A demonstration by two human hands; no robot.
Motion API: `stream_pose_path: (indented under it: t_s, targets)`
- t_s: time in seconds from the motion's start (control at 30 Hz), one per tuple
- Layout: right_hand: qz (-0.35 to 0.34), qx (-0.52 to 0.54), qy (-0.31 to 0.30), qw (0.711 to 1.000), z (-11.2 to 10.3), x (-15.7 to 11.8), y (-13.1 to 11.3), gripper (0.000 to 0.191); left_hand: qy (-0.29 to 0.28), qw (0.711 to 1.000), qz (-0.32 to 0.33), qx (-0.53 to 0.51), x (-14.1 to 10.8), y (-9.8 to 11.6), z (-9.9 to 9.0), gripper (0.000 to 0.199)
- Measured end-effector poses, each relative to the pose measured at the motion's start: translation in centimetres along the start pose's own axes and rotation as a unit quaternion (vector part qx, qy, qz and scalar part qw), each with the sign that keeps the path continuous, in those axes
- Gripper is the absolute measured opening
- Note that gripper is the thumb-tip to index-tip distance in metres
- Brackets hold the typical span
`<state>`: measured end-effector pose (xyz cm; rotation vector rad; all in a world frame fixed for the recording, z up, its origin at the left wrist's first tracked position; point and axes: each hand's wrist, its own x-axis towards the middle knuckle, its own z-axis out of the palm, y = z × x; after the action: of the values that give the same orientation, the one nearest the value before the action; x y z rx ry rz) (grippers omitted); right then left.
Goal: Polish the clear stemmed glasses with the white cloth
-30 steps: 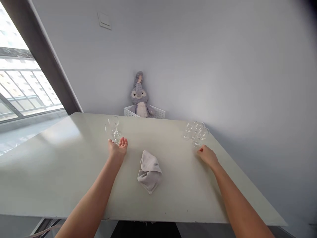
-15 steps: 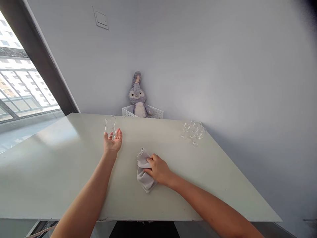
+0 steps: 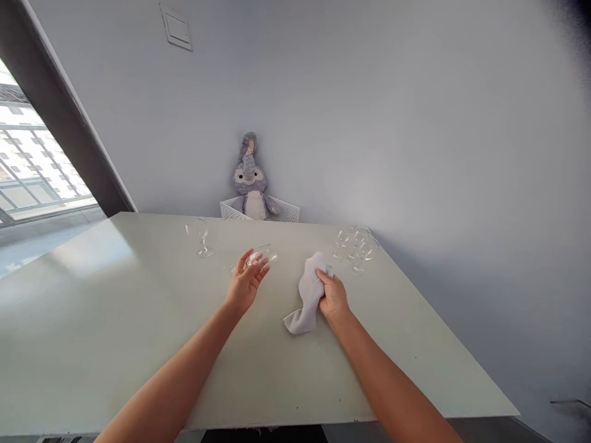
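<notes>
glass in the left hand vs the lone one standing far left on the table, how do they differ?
The held glass is tipped on its side in the left hand, bowl pointing right; the standing glass is upright. The held glass is off the table; the standing glass rests on its foot, untouched. The held glass is nearer the cloth gripped by the right hand. Both are clear stemmed glasses and look empty.

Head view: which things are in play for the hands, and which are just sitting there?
In hand:
- left hand holding a stemmed glass, tipped sideways
- right hand gripping the grey cloth

Lying about:
- lone glass standing far left on the table
- cluster of glasses far right
- plush toy in a white basket behind the table
</notes>
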<state>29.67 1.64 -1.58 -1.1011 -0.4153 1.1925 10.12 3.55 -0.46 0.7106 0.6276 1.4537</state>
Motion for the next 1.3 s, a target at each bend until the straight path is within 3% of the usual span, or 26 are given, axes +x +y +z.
stream_pose_path:
  t_s: [0.07,0.13,0.23,0.37,0.43,0.5,0.57,0.67,0.77,0.83,0.9,1.0,1.1,1.17,1.3]
  targets:
    - [-0.046,-0.039,-0.032,0.998,0.4,-1.0,-0.2,0.026,-0.031,0.999,-0.009,0.027,-0.7,-0.6,0.4,0.044]
    - [-0.078,-0.101,-0.136,0.982,1.1,-2.5,-0.2,0.028,-0.066,0.997,-0.019,0.045,-1.2,-1.3,0.8,0.046]
    - [-0.107,-0.174,-0.288,0.935,1.6,-4.6,-0.5,0.033,-0.112,0.99,-0.029,0.079,-1.6,-1.9,0.9,0.047]
    - [-0.109,-0.256,-0.368,0.887,1.3,-5.2,-0.1,0.033,-0.177,0.957,-0.051,0.226,-1.5,-1.6,0.4,0.043]
    - [-0.099,-0.277,-0.365,0.883,1.2,-4.7,0.5,0.028,-0.195,0.924,-0.038,0.326,-1.5,-1.2,0.1,0.041]
    - [-0.057,-0.23,-0.348,0.907,1.2,-4.1,1.0,0.025,-0.209,0.902,-0.036,0.375,-1.7,-0.8,0.2,0.046]
    - [0.018,-0.126,-0.343,0.931,1.2,-3.6,1.3,0.029,-0.233,0.905,-0.046,0.352,-1.9,-0.4,0.4,0.057]
    - [0.086,-0.034,-0.362,0.927,1.2,-3.6,1.2,0.033,-0.25,0.92,-0.014,0.301,-2.2,0.0,0.9,0.058]
    - [0.004,-0.14,-0.384,0.913,0.9,-4.1,1.5,0.03,-0.202,0.919,0.002,0.338,-2.0,0.3,0.9,0.047]
    - [-0.096,-0.253,-0.371,0.888,0.7,-4.3,1.8,0.022,-0.171,0.906,-0.041,0.384,-1.8,0.3,0.7,0.047]
    - [-0.145,-0.311,-0.353,0.87,0.7,-4.2,1.8,0.017,-0.168,0.896,-0.082,0.403,-1.9,0.3,0.5,0.052]
    - [-0.058,-0.226,-0.353,0.906,0.9,-3.8,1.2,0.026,-0.217,0.903,-0.087,0.36,-2.3,0.3,0.7,0.055]
    - [0.03,-0.133,-0.365,0.921,1.0,-3.9,0.4,0.034,-0.231,0.915,-0.032,0.329,-2.6,0.5,1.0,0.058]
    - [-0.006,-0.189,-0.375,0.907,1.0,-4.2,0.5,0.033,-0.188,0.92,-0.025,0.343,-2.6,0.4,1.0,0.053]
    - [-0.158,-0.346,-0.338,0.861,0.9,-4.6,1.4,0.021,-0.141,0.917,-0.127,0.351,-2.4,0.1,0.6,0.056]
